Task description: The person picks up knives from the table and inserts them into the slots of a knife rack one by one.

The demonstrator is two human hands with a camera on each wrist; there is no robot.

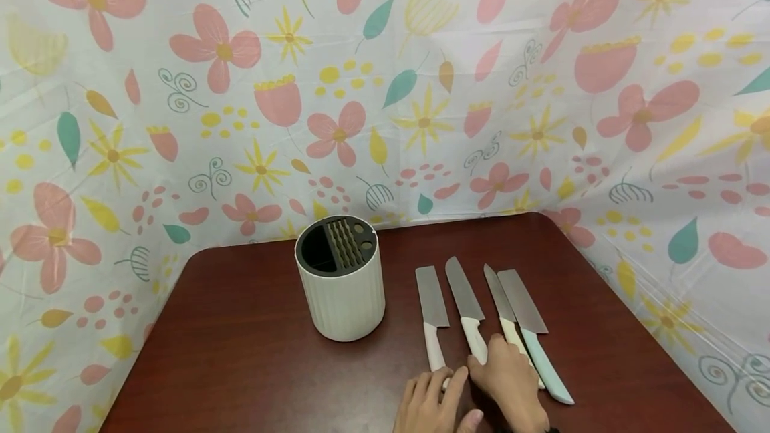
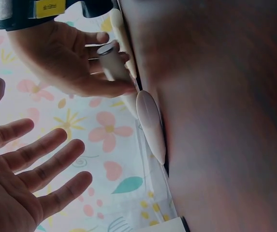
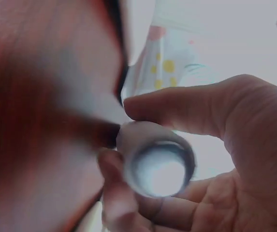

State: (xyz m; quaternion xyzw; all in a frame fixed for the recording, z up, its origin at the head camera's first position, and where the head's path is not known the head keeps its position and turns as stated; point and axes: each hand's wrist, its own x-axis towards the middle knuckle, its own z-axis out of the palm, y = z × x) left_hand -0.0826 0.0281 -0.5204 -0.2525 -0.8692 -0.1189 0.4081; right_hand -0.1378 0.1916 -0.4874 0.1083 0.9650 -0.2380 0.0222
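My right hand (image 1: 508, 376) grips the white handle of a chef's knife (image 1: 464, 289), second from the left in a row on the table. In the right wrist view, thumb and fingers close round the knife handle (image 3: 150, 130), its rounded butt facing the camera. My left hand (image 1: 428, 403) is spread with nothing in it, near the handle end of a white-handled cleaver (image 1: 432, 296). The left wrist view has the left hand's fingers (image 2: 46, 166) apart from the cleaver handle (image 2: 150, 123). Right of my right hand lie a narrow knife with a yellowish handle (image 1: 510, 333) and a mint-handled cleaver (image 1: 547, 366).
A white ribbed knife block (image 1: 345, 306) with a black slotted top stands left of the knives. The dark red-brown table (image 1: 240, 353) backs onto a flowered curtain (image 1: 385, 105).
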